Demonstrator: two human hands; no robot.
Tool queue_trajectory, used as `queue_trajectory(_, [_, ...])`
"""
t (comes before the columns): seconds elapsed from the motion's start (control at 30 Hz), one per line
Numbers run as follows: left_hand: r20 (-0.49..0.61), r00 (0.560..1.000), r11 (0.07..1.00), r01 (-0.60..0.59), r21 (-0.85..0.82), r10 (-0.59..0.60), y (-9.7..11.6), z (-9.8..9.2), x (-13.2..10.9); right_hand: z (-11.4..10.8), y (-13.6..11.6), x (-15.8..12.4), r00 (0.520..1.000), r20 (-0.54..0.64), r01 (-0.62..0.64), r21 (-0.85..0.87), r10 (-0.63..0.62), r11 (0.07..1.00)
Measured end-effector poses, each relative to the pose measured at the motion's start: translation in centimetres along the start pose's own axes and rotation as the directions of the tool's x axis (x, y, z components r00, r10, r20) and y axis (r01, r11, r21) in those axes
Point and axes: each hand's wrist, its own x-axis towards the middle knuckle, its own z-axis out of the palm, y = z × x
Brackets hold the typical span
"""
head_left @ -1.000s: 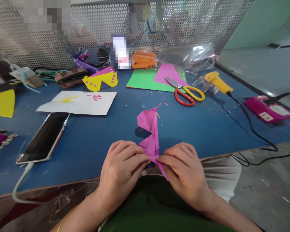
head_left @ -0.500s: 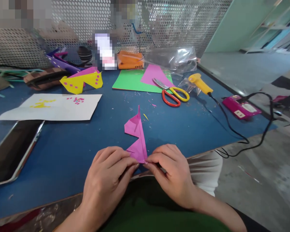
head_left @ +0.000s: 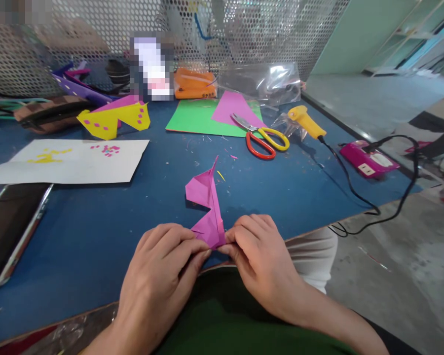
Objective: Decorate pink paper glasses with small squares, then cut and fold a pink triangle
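Observation:
A folded pink cutout (head_left: 210, 217), in paper or thin foam with a V-shaped notch on its left side, lies at the near edge of the blue table. My left hand (head_left: 163, 276) pinches its near left corner between thumb and fingers. On the other side, the fingertips of my right hand (head_left: 257, 256) grip the near end of the folded strip along its right edge. That strip stands up a little there, and the far tip of the cutout points upward. Exactly where the thumbs meet the piece is partly hidden.
Beyond the cutout lie scissors (head_left: 261, 143) with red and yellow handles, partly over green (head_left: 192, 118) and pink sheets. To the right are a yellow glue gun (head_left: 305, 122) and a corded magenta power socket (head_left: 368, 159). White paper (head_left: 96, 170), a dark phone (head_left: 17, 231) and a yellow cutout (head_left: 109, 121) sit left.
The near end of the strip has been bent upward by my right fingers. The cutout's far part has lifted slightly, and the view has shifted a little.

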Motion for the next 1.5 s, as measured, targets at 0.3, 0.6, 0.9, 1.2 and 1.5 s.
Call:
queue_trajectory(0.3, [-0.008,0.998,0.997,0.06,0.041,-0.059,0.7,0.1,0.5,-0.1,-0.7,0.1,0.993,-0.013,-0.121,0.03,0.121,0.992])
queue_trajectory(0.6, [-0.01,0.995,0.995,0.099,-0.008,-0.099,0.8,0.1,0.7,-0.8,-0.5,0.7,0.987,0.075,-0.148,0.057,0.143,0.987])
queue_trajectory(0.9, [-0.005,0.985,0.985,0.17,-0.025,-0.171,0.9,0.2,0.8,-1.1,-0.5,1.1,0.982,0.093,-0.161,-0.022,0.163,0.987])
queue_trajectory(1.2, [-0.001,0.985,0.984,0.173,-0.048,-0.173,1.0,0.1,0.7,-2.2,0.5,3.3,0.927,0.303,-0.2,-0.101,0.222,0.975])
queue_trajectory(1.5, [-0.011,0.983,0.983,0.185,-0.012,-0.185,1.5,0.4,0.5,-2.4,0.4,3.7,0.919,0.303,-0.231,-0.105,0.252,0.967])
